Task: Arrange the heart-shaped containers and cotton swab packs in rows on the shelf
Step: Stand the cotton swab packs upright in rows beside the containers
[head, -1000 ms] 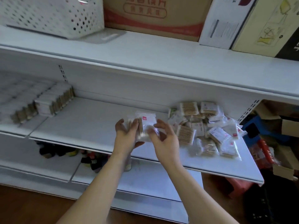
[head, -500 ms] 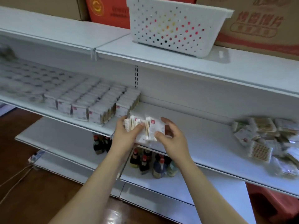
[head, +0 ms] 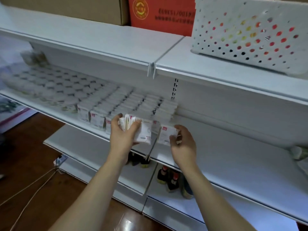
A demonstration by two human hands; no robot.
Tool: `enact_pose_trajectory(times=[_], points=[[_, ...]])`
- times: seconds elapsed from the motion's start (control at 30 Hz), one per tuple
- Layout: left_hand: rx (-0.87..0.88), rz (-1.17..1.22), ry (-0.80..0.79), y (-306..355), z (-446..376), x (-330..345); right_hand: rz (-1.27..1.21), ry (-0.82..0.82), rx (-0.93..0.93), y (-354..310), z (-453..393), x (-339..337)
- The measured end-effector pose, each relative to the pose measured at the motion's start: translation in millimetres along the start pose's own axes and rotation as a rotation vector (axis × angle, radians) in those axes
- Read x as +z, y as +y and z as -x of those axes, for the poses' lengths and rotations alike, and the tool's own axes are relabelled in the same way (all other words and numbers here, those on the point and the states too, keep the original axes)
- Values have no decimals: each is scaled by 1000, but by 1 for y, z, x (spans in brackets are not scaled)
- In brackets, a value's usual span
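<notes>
My left hand [head: 122, 135] grips a stack of cotton swab packs [head: 141, 131] in front of the middle shelf [head: 225, 155]. A little to the right, my right hand [head: 182, 144] pinches a single cotton swab pack [head: 165, 134], held apart from the stack. Behind both hands, rows of cotton swab packs [head: 130, 104] stand upright on the shelf. Further left, rows of heart-shaped containers [head: 50, 84] fill the shelf, blurred.
A white perforated basket [head: 250, 34] sits on the top shelf beside a red box [head: 160, 14] and a cardboard box [head: 66, 7]. Dark bottles [head: 168, 179] stand on the lower shelf. A cable [head: 33, 189] lies on the wooden floor. More packs peek in at the right edge [head: 298, 152].
The view swung left along the shelf, so the loose pile is almost out of sight. My right hand has drawn one pack away from the stack that my left hand holds.
</notes>
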State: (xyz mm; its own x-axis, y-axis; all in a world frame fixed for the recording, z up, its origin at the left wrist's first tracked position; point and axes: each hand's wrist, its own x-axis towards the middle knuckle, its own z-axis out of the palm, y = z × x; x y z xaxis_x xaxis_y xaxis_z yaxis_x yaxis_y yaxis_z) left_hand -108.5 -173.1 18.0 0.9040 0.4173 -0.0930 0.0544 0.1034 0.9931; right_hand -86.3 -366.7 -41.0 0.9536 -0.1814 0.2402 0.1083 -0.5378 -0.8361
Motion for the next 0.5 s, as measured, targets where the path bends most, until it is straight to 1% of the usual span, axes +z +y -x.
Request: enact_pose_trajectory(times=[0.1, 0.17, 0.3, 0.4, 0.5], points=[[-28, -14, -49, 3, -18, -14, 83, 14, -69, 5, 5, 28], [-24, -19, -96, 8, -27, -22, 129, 53, -91, 4, 5, 42], [-59, -16, -202, 9, -44, -39, 199, 132, -49, -1, 4, 61], [-79, -42, -292, 11, -52, -50, 246, 151, -42, 1, 1, 70], [-62, -83, -351, 11, -56, -59, 330, 151, -33, 2, -4, 74]])
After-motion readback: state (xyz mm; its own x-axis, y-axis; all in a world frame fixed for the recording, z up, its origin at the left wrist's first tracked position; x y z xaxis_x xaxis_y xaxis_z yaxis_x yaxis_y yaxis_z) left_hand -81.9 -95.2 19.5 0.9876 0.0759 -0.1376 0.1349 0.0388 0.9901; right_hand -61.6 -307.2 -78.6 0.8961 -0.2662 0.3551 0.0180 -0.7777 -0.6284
